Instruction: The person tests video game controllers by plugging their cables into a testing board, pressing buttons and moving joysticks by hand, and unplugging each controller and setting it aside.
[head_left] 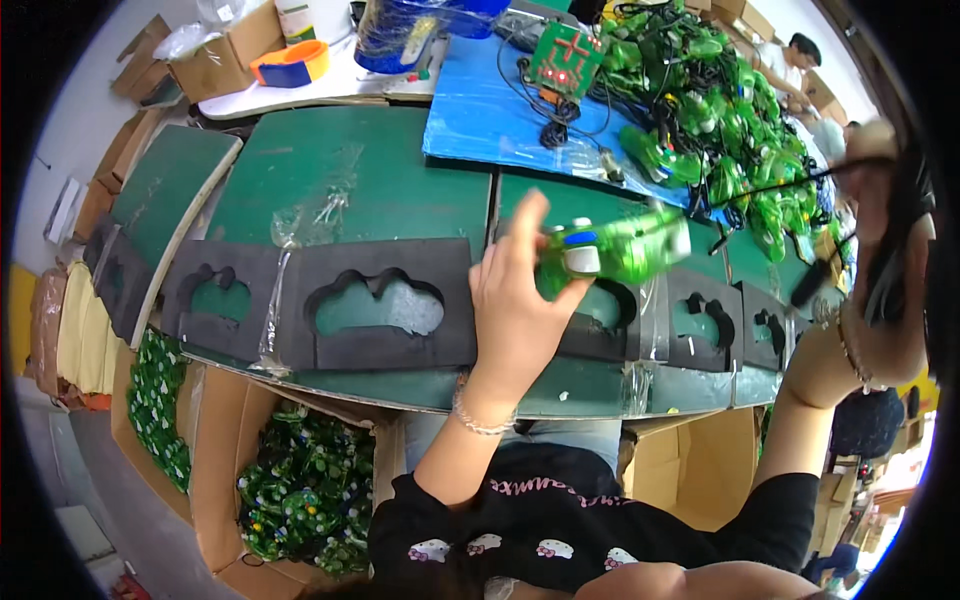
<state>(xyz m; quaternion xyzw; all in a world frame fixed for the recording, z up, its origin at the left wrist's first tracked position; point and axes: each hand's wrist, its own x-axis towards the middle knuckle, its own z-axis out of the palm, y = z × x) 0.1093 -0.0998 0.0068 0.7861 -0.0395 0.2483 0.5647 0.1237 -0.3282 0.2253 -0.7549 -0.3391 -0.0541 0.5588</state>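
Note:
My left hand (525, 290) grips a see-through green game controller (635, 250) with blue and white buttons on its near end. The controller is tilted, smeared by motion, and held above the foam cutouts. At the far right my raised right hand (888, 240) is closed around a black cable (905, 265), part of which runs left toward the controller. A dark cable end (810, 283) hangs beside that hand. Whether this cable belongs to the held controller, I cannot tell.
Dark foam blocks (390, 350) with controller-shaped cutouts line the green table (400, 150). Green controllers with cables (700, 110) heap at the back right, near a green circuit board (566, 60) on a blue sheet (470, 110). Cardboard boxes (215, 440) stand below. A person (785, 70) works far right.

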